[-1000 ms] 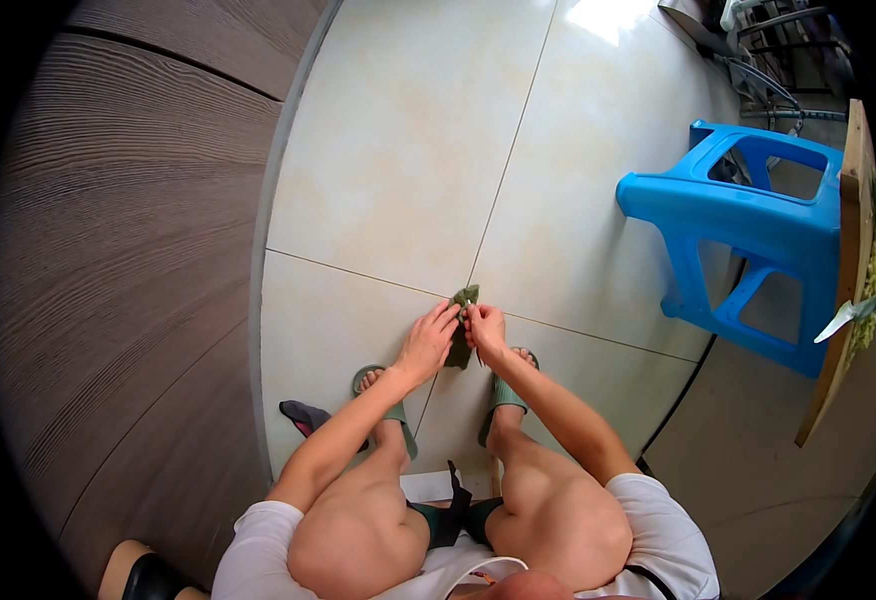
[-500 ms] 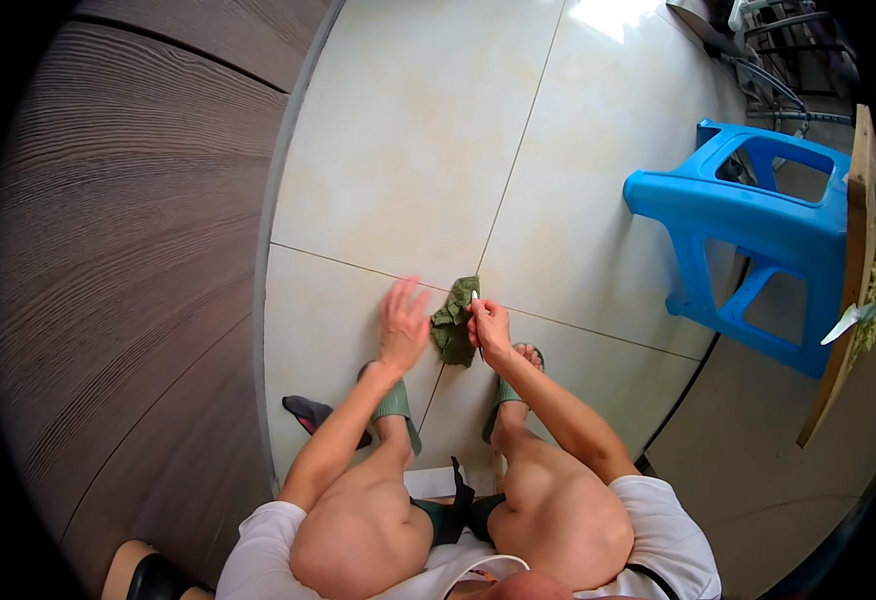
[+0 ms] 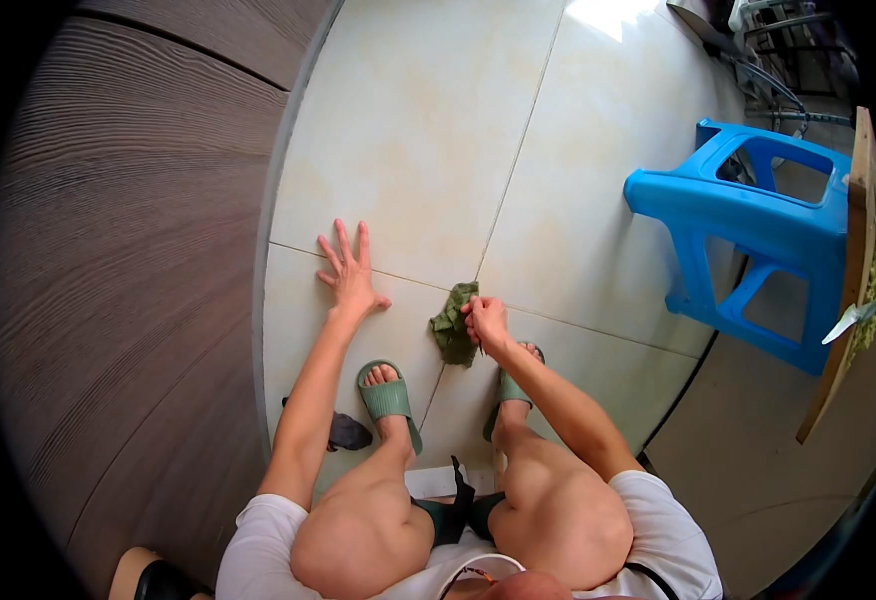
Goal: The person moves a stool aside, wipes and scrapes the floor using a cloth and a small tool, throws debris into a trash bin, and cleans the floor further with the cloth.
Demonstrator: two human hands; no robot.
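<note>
Off the green cloth [image 3: 450, 325] now with the left hand [image 3: 354, 283]! Out to the left of it and a little farther ahead, fingers fanned wide, gripping nothing; down on the floor [image 3: 388, 130] or just above it, no telling which. A second ago, right on the cloth; then a blur just beside it; now well apart.

So, down to one-handed work at the cloth: only the right hand [image 3: 488, 320] at its right edge. Fingers there curled closed round a slim dark tool [image 3: 481, 349], with just an end peeking out below; perhaps pinching a bit of cloth as well, but too hidden to call. No white tip showing above the grip, unlike half a second back.

And the cloth? On the floor, crumpled, spread broader than when bunched under both hands. Just nearer the body than the cloth, green slippers [image 3: 390, 401]; farther left of it, a dark cloth [image 3: 348, 432], partly behind the arm. Well off to its right, a blue stool [image 3: 698, 195] and a wooden board [image 3: 858, 190].
</note>
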